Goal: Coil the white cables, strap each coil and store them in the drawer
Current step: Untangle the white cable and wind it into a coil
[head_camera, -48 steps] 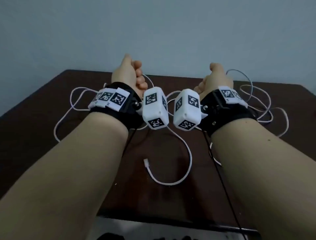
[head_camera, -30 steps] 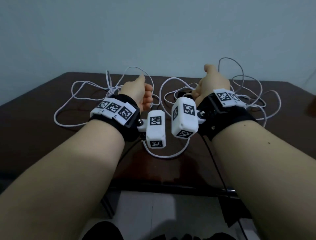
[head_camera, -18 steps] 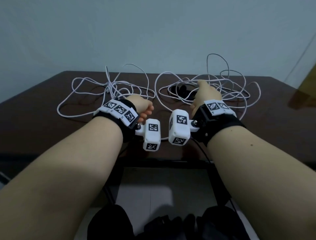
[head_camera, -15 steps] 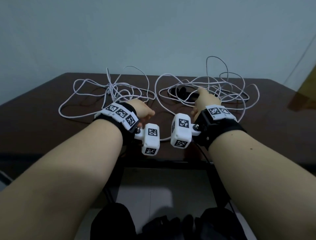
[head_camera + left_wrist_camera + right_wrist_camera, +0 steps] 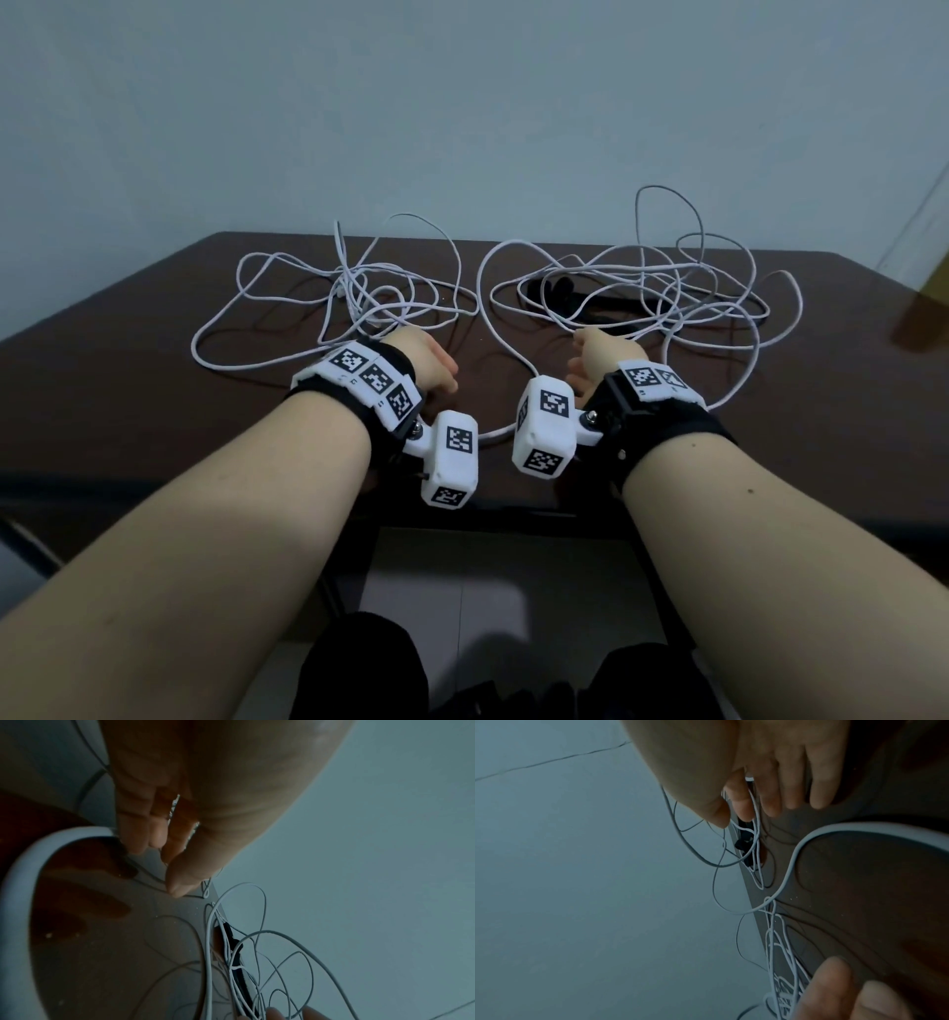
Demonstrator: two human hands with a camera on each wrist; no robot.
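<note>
Two loose tangles of white cable lie on the dark brown table point(image 5: 128, 360), the left tangle point(image 5: 359, 303) and the right tangle point(image 5: 667, 288). One strand point(image 5: 498, 434) curves forward between my wrists. My left hand point(image 5: 431, 365) is low over the table in front of the left tangle. In the left wrist view its fingers point(image 5: 154, 833) point down with the thumb tip on the wood, and the thick strand point(image 5: 20, 872) runs up to them. My right hand point(image 5: 601, 354) hangs relaxed before the right tangle, its fingers point(image 5: 772, 797) above the strand point(image 5: 795, 858). I see no cable pinched.
Black straps point(image 5: 606, 303) lie under the right tangle, also seen as a black strap point(image 5: 236, 949) in the left wrist view. A plain wall stands behind the table. The table's near edge point(image 5: 503, 514) is just below my wrists, with floor and my dark-clad knees beneath.
Both hands have come down from raised fists to low over the table near its front edge and their fingers have loosened. The head view has pulled back, showing both tangles.
</note>
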